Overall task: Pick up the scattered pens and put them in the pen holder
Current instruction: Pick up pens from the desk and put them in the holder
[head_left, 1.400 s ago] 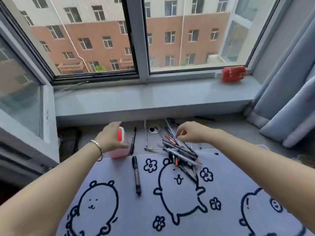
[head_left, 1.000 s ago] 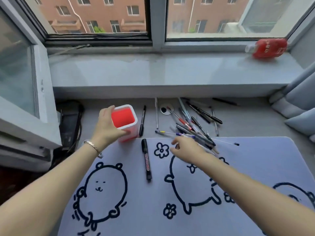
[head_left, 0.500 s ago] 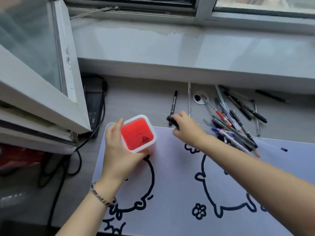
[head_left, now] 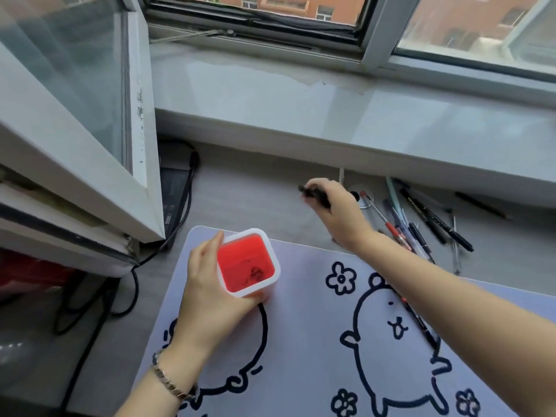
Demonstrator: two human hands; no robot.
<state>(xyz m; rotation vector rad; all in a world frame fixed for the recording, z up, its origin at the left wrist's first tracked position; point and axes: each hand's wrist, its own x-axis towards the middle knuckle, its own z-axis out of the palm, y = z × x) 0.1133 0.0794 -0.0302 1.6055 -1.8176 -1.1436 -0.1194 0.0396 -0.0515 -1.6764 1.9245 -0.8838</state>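
Note:
A square pen holder point(head_left: 247, 262), white-rimmed and red inside, stands on the far left corner of the mat. My left hand point(head_left: 207, 299) wraps its near side. Beyond the mat, over the grey desk, my right hand point(head_left: 334, 210) is closed on a black marker point(head_left: 313, 194) whose tip pokes out to the left of the fingers. A heap of scattered pens point(head_left: 421, 224), black, blue and one red, lies right of that hand; my right forearm hides part of it. One more black pen point(head_left: 424, 329) shows on the mat beside the forearm.
The pale mat point(head_left: 301, 350) with black bear and flower drawings covers the near desk. An open window sash point(head_left: 90, 139) juts in at the left. Black cables point(head_left: 99, 299) and a dark box lie under it. The grey window sill point(head_left: 331, 115) runs along the back.
My right hand closed on a black marker and lifted it away from the mat edge toward the sill. The left hand keeps the holder on the mat corner. The camera shifted slightly.

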